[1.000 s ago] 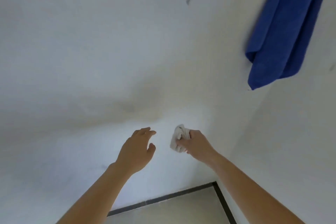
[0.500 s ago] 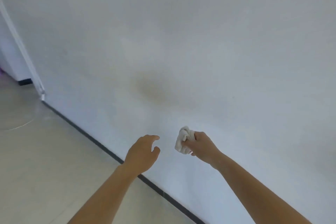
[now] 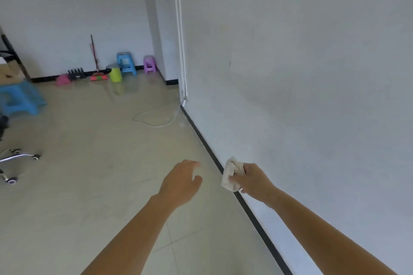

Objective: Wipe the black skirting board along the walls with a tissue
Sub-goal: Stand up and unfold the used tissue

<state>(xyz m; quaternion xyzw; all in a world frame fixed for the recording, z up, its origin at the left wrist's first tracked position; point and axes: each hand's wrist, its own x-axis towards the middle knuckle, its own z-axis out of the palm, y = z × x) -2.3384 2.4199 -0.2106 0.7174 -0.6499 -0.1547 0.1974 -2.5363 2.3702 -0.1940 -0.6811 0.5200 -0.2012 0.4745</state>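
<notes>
Fingers [image 3: 242, 172] of the right hand [image 3: 253, 179] clench a wadded tissue [image 3: 231, 173] over the black skirting board [image 3: 202, 135]; left hand [image 3: 181, 183] relaxed. So small a wad could skip stretches or smear the wall [image 3: 290, 96]

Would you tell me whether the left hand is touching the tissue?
Apart. The head view shows floor between the left hand and the tissue, which the right hand grips.

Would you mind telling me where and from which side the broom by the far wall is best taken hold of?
Probably the broom by the middle of its thin handle, coming from the open floor side: it stands nearly upright, head on the floor, with the wall close behind.
</notes>
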